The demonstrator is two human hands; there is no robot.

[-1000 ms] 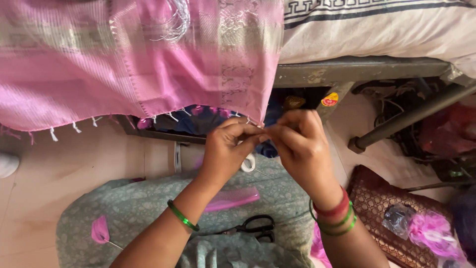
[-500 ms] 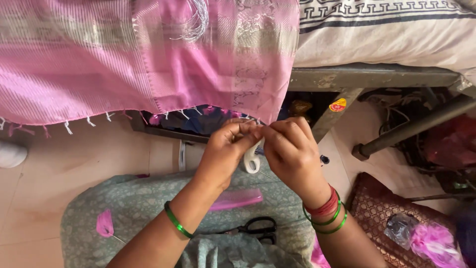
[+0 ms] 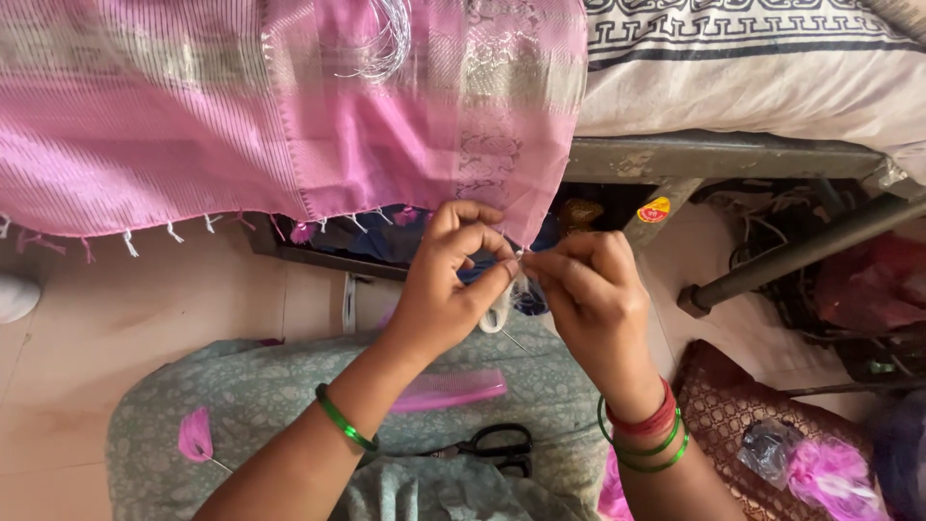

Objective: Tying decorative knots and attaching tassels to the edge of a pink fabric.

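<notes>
In the middle of the frame, the left hand [image 3: 446,289] and the right hand [image 3: 588,289] met at the bottom edge of the pink cloth [image 3: 289,106], which hung down from the upper left. Both hands were pinched shut on the thin fringe threads [image 3: 521,254] at the cloth's lower right corner, fingertips almost touching. The threads looked so fine that they could slip out of the pinch, or snap if pulled too hard, and a loose knot might come undone. Below the hands lay a pink comb [image 3: 449,391] and black scissors [image 3: 487,446] on a green-grey cloth [image 3: 193,405], with a pink tassel [image 3: 196,434] at the lower left. Compared with a second earlier, the hands sat a little more to the right, and the cloth's corner had moved that way too.
</notes>
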